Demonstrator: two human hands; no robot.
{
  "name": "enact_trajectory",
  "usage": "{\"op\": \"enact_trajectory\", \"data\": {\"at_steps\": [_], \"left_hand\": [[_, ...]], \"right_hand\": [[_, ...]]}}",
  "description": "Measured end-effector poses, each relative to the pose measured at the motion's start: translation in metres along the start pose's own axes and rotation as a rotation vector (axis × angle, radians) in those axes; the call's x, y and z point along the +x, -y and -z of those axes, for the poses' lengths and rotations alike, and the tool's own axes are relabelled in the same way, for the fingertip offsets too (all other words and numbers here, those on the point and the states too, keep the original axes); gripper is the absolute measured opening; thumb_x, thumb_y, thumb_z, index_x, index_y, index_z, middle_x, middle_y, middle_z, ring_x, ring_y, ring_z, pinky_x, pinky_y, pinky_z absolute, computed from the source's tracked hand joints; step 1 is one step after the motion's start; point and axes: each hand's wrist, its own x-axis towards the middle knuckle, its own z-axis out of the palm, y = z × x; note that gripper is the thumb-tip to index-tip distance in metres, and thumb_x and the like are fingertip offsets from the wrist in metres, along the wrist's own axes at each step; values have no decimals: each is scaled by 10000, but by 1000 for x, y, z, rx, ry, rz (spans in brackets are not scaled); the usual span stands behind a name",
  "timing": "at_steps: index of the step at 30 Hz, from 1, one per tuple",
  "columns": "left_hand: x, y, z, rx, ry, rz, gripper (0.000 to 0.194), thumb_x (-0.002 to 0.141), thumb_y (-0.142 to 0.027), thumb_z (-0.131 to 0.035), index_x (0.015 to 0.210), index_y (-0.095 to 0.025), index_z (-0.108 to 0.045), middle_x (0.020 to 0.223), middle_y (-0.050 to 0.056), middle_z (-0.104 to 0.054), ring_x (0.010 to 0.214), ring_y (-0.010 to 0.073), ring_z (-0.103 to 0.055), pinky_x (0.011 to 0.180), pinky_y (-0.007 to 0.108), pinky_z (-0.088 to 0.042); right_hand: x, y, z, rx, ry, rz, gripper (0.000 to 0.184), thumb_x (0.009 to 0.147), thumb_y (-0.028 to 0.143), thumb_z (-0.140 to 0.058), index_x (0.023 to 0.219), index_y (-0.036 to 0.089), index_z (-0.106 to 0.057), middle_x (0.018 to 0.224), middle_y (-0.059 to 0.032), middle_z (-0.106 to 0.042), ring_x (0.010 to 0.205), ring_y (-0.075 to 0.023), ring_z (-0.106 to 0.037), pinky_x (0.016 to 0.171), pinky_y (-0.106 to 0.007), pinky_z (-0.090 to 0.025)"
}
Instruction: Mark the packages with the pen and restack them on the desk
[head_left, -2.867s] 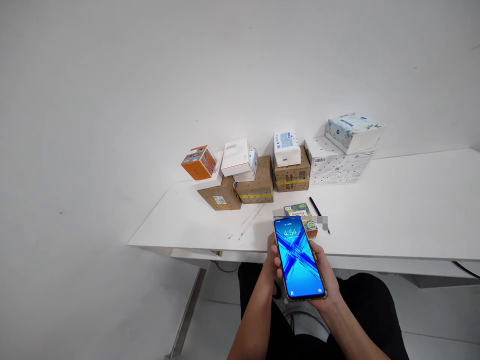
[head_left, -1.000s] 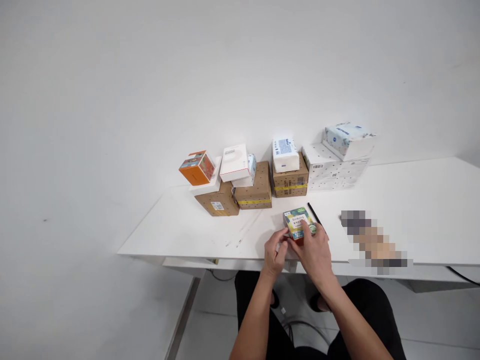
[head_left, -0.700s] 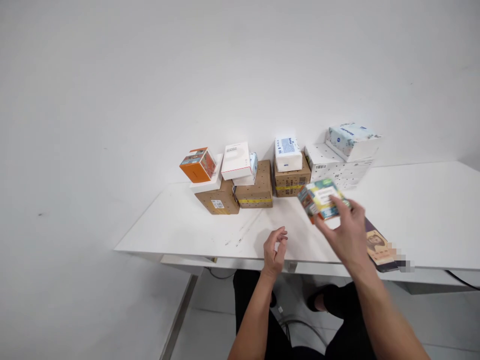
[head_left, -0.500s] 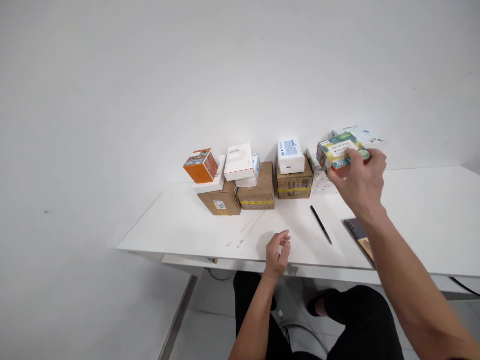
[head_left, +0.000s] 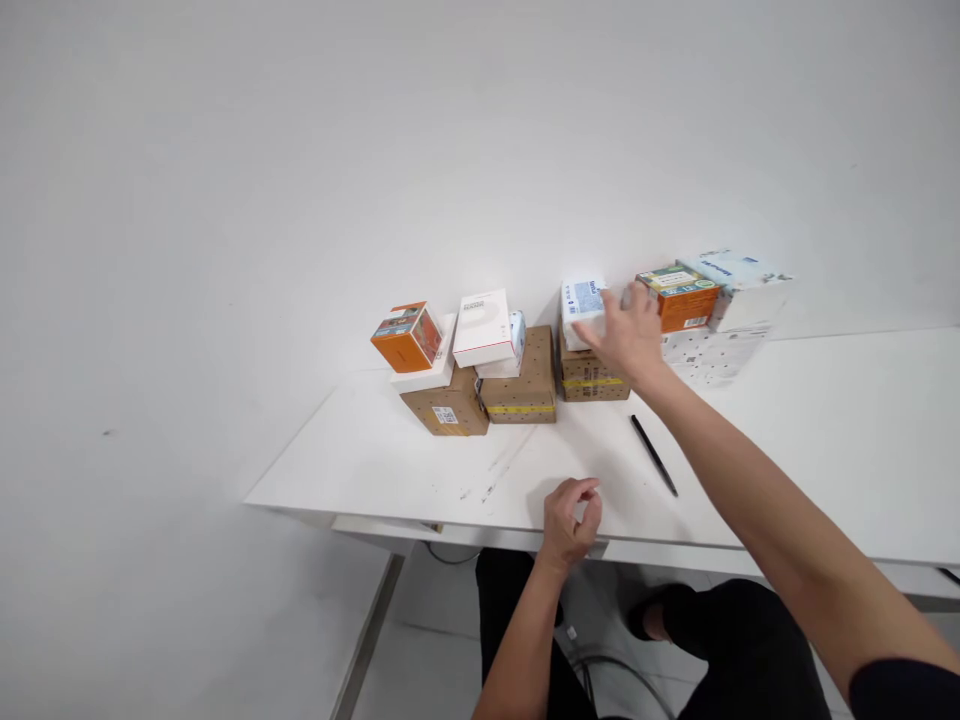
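Observation:
My right hand [head_left: 630, 327] reaches over a white-and-blue soft tissue pack [head_left: 583, 300], thumb and fingers spread at its right side; whether the skin touches it cannot be made out. Under that pack is a brown dotted carton [head_left: 596, 378] with yellow tape. Just right of the hand, an orange-and-green box [head_left: 686, 308] sits on a white dotted box [head_left: 709, 355], beside a pale blue-and-white package [head_left: 739, 285]. My left hand [head_left: 568, 520] hovers by the table's front edge, loosely curled with a gap between thumb and fingers, holding nothing.
Farther left, two more brown cartons [head_left: 520, 400] carry a white flat box [head_left: 480, 325] and an orange box [head_left: 409, 338] on another white box. A black pen [head_left: 654, 455] lies on the white table [head_left: 375, 450]. The wall [head_left: 480, 150] stands behind.
My right hand has put the orange-and-green box down on the white dotted box, let it go and moved left to the tissue pack. The left hand stays near the edge.

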Motion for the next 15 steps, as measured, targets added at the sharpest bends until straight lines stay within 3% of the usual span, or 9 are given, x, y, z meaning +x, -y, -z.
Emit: {"op": "enact_trajectory", "data": {"at_steps": [4,8,11,15], "left_hand": [[-1,-1,1,17,-6,51,244,877,-306,-493,1005,-171,-651,780,63,-661,728,169,-616,686,316,-528],[-1,0,4,-12,-39,96,249,882,-331,-495,964,-169,-666,780,65,-669,711,167,-616,667,309,-526],[-2,2,4,-41,-82,166,260,883,-355,-503,959,-171,-670,793,68,-674,726,172,-615,684,318,-521],[-2,8,1,-148,-209,282,314,896,-396,-495,1060,-165,-632,856,77,-659,807,182,-620,770,344,-516]], "right_hand": [[7,30,-28,-14,48,-60,593,832,550,-508,1250,131,-491,1449,-255,-251,1207,-460,-290,874,-622,-316],[13,31,-40,35,85,-147,430,837,424,-521,1150,129,-540,1399,-255,-314,1167,-428,-331,818,-578,-382],[-5,24,-24,94,29,-137,421,818,389,-536,1163,148,-551,1329,-227,-372,1149,-393,-383,835,-535,-407],[-83,18,13,173,-105,1,422,817,403,-556,1168,169,-552,1300,-195,-376,1208,-355,-392,937,-504,-396]]}}
